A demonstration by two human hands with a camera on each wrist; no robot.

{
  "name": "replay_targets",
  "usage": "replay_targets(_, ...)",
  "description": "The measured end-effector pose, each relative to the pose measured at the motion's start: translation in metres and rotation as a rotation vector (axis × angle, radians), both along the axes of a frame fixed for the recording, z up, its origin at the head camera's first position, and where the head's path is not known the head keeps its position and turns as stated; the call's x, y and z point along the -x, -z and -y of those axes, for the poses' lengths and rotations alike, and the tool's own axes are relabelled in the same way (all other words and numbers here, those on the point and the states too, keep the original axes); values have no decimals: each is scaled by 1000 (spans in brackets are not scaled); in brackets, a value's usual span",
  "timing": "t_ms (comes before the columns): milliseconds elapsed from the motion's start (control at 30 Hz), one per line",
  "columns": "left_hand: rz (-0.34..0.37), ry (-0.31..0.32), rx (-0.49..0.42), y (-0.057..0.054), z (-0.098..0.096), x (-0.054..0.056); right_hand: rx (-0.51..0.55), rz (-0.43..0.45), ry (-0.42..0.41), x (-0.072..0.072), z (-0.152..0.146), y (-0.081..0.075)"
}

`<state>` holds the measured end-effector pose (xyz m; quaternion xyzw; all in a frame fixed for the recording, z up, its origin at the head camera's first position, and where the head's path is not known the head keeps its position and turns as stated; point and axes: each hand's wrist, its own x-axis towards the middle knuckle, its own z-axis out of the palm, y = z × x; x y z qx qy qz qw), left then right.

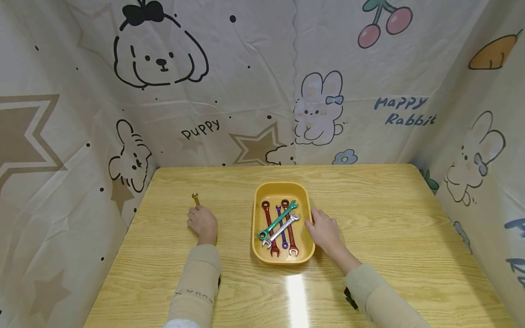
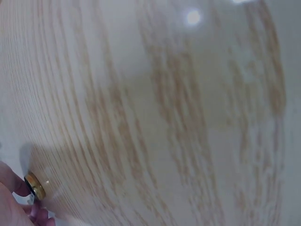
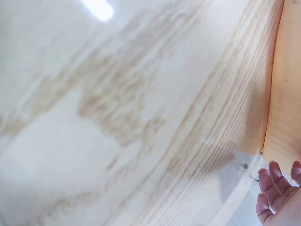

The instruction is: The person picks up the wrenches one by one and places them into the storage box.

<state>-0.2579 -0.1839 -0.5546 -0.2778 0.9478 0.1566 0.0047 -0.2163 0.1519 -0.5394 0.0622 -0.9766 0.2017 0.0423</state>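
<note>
My left hand (image 1: 203, 224) pinches a small gold combination wrench (image 1: 196, 199) over the left part of the table; its open end points away from me. In the left wrist view the gold ring end (image 2: 35, 186) shows between thumb and fingers. My right hand (image 1: 324, 231) rests against the right side of a yellow tray (image 1: 304, 246), its fingers loosely extended, as the right wrist view of the hand (image 3: 280, 197) also shows. Inside lie two red wrenches, a purple wrench (image 1: 284, 237), a green wrench (image 1: 280, 220) and a silver wrench (image 1: 282, 230), partly crossed over one another.
The tray stands near the middle of a wood-grain table (image 1: 377, 214). A printed cloth (image 1: 254, 95) hangs behind the table and along both sides. A bright light reflection lies on the tabletop in front of the tray.
</note>
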Motion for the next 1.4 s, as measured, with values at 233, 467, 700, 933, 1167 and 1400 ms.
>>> replay_targets(233,-19,8,-4,0,-2,1,1,5,0,0,0,0)
replay_targets(467,-54,-11,-32,-1,-4,4,5,19,3,0,1,-2)
replay_targets(700,-42,-2,-38,-2,-4,3,-3,19,8,-1,1,-2)
replay_targets(933,-6,32,-37,-2,-3,0,-6,32,3,-1,0,-2)
replay_targets(1167,-30,47,-32,-3,-3,-4,8,45,1,-2,1,-4)
replay_targets(1400,-62,60,-39,0,-1,-6,26,43,-2,-1,1,-4)
